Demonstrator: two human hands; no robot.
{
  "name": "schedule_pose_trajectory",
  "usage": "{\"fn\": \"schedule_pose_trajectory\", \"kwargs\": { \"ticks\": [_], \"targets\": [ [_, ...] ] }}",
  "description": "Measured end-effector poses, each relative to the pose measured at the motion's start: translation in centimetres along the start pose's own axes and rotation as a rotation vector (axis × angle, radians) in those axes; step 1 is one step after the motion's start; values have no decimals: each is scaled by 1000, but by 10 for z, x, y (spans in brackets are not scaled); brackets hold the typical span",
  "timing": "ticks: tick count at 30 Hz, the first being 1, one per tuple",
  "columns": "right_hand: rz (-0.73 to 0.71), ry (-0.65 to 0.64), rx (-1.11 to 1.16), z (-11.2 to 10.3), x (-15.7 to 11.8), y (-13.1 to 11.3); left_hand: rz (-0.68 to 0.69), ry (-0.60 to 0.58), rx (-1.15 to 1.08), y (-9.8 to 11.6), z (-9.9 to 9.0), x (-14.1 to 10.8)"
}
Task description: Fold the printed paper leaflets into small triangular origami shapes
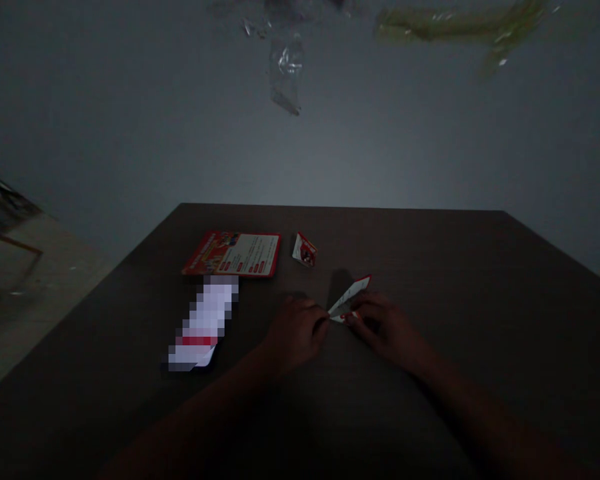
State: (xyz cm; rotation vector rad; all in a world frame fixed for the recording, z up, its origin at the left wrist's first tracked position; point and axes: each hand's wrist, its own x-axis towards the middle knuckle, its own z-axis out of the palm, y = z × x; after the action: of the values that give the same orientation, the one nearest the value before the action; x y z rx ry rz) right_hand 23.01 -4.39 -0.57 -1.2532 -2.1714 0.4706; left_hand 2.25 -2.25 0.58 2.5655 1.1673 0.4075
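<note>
A small folded red and white paper [351, 295] is between my two hands, over the dark table. My left hand [296, 333] pinches its left end, where the folds meet. On the other side, my right hand [387, 328] has its thumb and fingers closed on the lower right part, and one flap stands up at an angle. Beyond my hands lies another small folded red and white piece [305, 251]. The light is dim, so fine detail of the fingers is hard to see.
A red and white printed sheet [250, 255] lies at the table's back left. A phone [207, 323] with a lit, pixelated screen is just in front of it. Behind the table [430, 230] is a wall with a clear plastic piece [287, 73] and yellowish tape [445, 25].
</note>
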Motion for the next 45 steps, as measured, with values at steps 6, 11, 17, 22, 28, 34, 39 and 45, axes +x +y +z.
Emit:
{"fn": "schedule_pose_trajectory", "kwargs": {
  "ticks": [6, 11, 17, 22, 28, 34, 39, 45],
  "targets": [
    [95, 7, 11, 2, 2, 5, -20, 25, -15, 2, 2, -3],
    [127, 35, 26, 5, 4, 8, 43, 12, -13, 22, 6, -13],
    [169, 51, 45, 6, 4, 9, 94, -26, 30, 46, 13, -24],
    [196, 59, 50, 6, 6, 9, 128, -31, 59, 48, 15, -26],
    [208, 58, 60, 3, 8, 10, 111, -5, 51, 48, 17, -27],
    [210, 59, 59, 3, 10, 10, 92, -9, 71, 47, 17, -28],
    [220, 62, 53, 4, 10, 11, 86, -13, 89, 47, 15, -27],
    [225, 59, 30, 6, 10, 15, 74, -12, 73, 49, 12, -26]
  ]
}}
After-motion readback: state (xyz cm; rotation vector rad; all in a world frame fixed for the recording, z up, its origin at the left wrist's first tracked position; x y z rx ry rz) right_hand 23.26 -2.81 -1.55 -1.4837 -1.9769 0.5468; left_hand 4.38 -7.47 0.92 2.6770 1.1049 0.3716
